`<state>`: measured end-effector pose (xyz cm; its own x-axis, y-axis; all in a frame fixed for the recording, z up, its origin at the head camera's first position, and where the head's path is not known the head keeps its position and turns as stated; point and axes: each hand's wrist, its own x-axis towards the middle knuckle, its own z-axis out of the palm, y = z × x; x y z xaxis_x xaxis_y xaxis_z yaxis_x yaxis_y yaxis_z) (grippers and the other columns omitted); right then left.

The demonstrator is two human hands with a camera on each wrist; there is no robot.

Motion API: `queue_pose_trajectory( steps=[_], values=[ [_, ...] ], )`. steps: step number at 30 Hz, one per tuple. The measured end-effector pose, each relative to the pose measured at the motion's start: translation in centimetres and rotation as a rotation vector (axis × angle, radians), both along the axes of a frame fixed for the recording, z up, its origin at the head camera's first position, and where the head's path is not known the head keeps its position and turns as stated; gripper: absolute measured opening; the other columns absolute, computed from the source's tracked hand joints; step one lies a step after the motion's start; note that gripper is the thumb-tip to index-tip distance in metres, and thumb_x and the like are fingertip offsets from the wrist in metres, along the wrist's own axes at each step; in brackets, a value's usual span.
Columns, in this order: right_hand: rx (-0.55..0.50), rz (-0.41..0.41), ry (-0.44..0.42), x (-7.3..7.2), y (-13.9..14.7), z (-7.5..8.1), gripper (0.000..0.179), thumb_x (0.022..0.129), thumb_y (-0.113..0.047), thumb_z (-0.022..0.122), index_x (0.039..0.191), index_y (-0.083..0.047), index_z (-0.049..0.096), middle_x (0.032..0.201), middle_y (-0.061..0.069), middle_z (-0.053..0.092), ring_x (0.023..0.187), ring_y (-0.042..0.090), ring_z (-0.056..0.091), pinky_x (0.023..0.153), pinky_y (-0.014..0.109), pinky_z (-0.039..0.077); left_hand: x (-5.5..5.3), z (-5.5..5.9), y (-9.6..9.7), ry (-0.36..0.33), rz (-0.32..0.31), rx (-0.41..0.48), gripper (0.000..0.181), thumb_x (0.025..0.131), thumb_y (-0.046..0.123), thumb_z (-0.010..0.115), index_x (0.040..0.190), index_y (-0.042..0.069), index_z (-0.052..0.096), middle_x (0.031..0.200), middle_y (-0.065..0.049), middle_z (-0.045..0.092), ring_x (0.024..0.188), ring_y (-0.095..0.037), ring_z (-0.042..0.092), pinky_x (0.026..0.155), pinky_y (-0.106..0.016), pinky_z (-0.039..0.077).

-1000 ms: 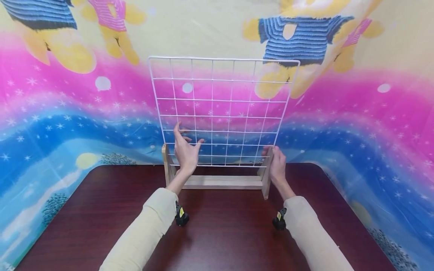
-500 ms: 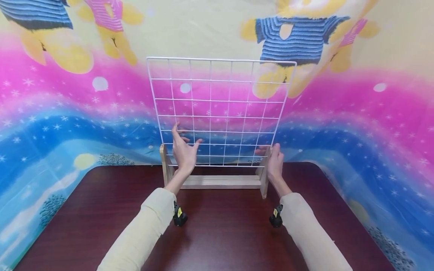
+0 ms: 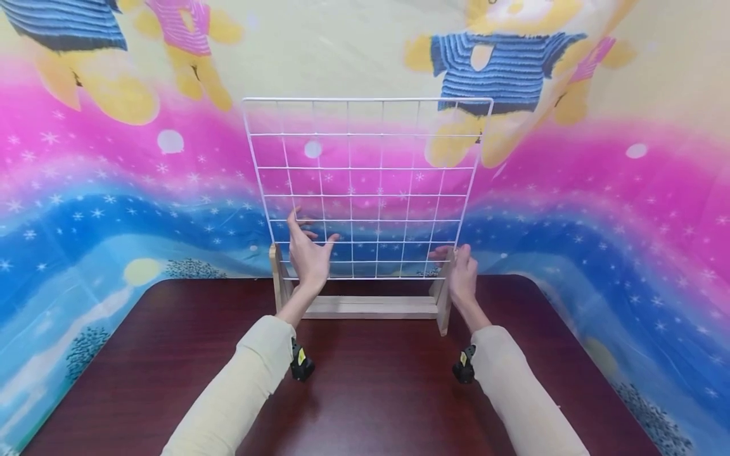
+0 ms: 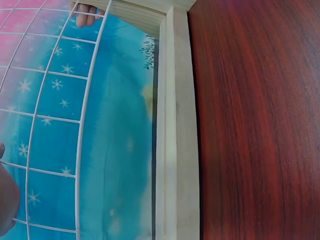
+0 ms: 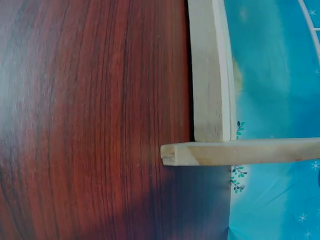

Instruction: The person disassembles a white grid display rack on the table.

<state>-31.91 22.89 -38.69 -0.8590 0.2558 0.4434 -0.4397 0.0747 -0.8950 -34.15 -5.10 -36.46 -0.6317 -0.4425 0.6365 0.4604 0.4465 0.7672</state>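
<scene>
A white wire grid panel (image 3: 365, 196) stands upright in a pale wooden stand (image 3: 371, 308), which has a side post at each end and a crossbar low between them. My left hand (image 3: 310, 259) is by the lower left of the grid, inside the left post. Its fingers are spread, the index pointing up against the wires and the thumb held out. My right hand (image 3: 463, 273) grips the top of the right post (image 3: 443, 304) beside the grid's edge. Its fingers (image 4: 85, 19) show behind the wires in the left wrist view.
The stand rests on a dark red wood-grain table (image 3: 365, 392) with rounded back corners. Behind it hangs a colourful cloth (image 3: 570, 158) printed with bears and snowflakes. Small black cameras (image 3: 301, 361) are worn at both wrists.
The top of the grid has shifted slightly left, while the stand has barely moved. My right hand's thumb and fingers have shifted a little at the right post; the left hand keeps its pose.
</scene>
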Motion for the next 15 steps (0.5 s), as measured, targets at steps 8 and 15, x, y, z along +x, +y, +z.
queue_pose_trajectory(
  steps=[8, 15],
  values=[
    [-0.009, 0.007, -0.007, -0.14, 0.15, -0.3, 0.071, 0.107, -0.038, 0.016, 0.105, 0.015, 0.065, 0.099, 0.034, 0.064, 0.074, 0.027, 0.067, 0.069, 0.03, 0.053, 0.03, 0.34, 0.05, -0.004, 0.005, 0.003, 0.086, 0.073, 0.016, 0.086, 0.142, 0.02, 0.035, 0.111, -0.003, 0.059, 0.085, -0.028, 0.06, 0.067, -0.038, 0.042],
    [-0.03, 0.02, 0.022, -0.17, 0.02, -0.3, 0.071, 0.107, -0.036, 0.017, 0.102, 0.017, 0.064, 0.097, 0.036, 0.063, 0.084, 0.04, 0.067, 0.076, 0.037, 0.054, -0.07, 0.74, 0.05, 0.002, 0.015, -0.016, 0.085, 0.074, 0.017, 0.085, 0.142, 0.02, 0.034, 0.112, -0.002, 0.059, 0.084, -0.024, 0.059, 0.066, -0.038, 0.043]
  ],
)
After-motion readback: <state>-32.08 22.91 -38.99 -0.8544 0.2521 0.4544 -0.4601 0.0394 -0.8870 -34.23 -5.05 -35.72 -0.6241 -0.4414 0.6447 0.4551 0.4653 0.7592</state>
